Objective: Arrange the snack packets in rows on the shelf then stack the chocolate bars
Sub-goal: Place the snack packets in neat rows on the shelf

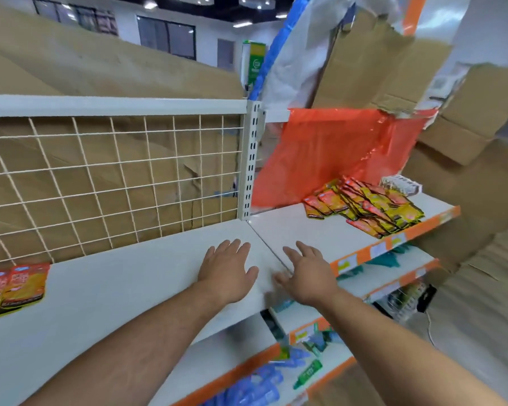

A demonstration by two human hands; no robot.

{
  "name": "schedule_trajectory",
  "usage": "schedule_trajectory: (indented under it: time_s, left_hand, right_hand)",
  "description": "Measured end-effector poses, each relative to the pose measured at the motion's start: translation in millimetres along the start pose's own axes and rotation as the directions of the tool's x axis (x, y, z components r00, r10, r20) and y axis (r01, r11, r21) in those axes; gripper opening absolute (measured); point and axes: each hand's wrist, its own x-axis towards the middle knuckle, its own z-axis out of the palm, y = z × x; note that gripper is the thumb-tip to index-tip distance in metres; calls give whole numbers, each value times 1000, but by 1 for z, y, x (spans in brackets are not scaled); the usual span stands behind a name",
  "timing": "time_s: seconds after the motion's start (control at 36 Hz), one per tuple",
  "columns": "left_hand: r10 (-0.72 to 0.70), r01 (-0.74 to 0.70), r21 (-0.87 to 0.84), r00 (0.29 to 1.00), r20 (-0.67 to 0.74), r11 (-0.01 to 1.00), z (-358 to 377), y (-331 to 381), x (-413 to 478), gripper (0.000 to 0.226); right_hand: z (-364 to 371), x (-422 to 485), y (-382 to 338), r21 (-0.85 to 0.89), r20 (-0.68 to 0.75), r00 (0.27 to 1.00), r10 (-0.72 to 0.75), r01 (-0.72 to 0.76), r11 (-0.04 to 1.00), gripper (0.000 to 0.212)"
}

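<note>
A loose pile of red and yellow snack packets (pixel 364 205) lies at the right end of the white top shelf (pixel 129 288). Two more such packets (pixel 12 285) lie flat at the shelf's far left edge. A white box with dark print (pixel 401 184), perhaps chocolate bars, sits behind the pile. My left hand (pixel 228 269) hovers palm down over the shelf's middle, fingers straight, holding nothing. My right hand (pixel 305 272) is spread beside it over the seam between the two shelf panels, also empty. Both hands are well short of the pile.
A white wire grid (pixel 100 177) backs the left shelf section, with cardboard behind it. An orange plastic sheet (pixel 335 150) hangs behind the pile. Lower shelves with orange edge strips (pixel 361 256) hold blue and green items (pixel 276 373). Torn cardboard boxes (pixel 467 159) stand at right.
</note>
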Motion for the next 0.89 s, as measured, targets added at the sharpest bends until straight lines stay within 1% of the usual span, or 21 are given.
schedule_trajectory:
  time_s: [0.14, 0.28, 0.39, 0.53, 0.72, 0.89]
  left_hand:
    - [37, -37, 3, 999, -6, 999, 7, 57, 20, 65]
    - [61, -61, 7, 998, 21, 998, 18, 89, 46, 65]
    - [82, -83, 8, 996, 47, 997, 29, 102, 71, 65]
    - [129, -129, 29, 991, 22, 991, 39, 115, 115, 63]
    - [184, -184, -15, 982, 32, 983, 47, 132, 191, 65]
    - [223, -222, -26, 974, 48, 975, 50, 135, 242, 65]
  right_hand:
    - [-15, -3, 57, 23, -7, 1000, 23, -23, 999, 74]
    - [-24, 2, 98, 61, -1, 998, 61, -61, 996, 73]
    - [-20, 14, 120, 94, -1, 995, 99, -98, 991, 71]
    - [-14, 39, 143, 109, 2, 990, 139, -138, 984, 70]
    - [-21, 96, 172, 134, 22, 980, 197, -198, 971, 69]
    - [-20, 146, 189, 148, 23, 977, 210, -211, 966, 70]
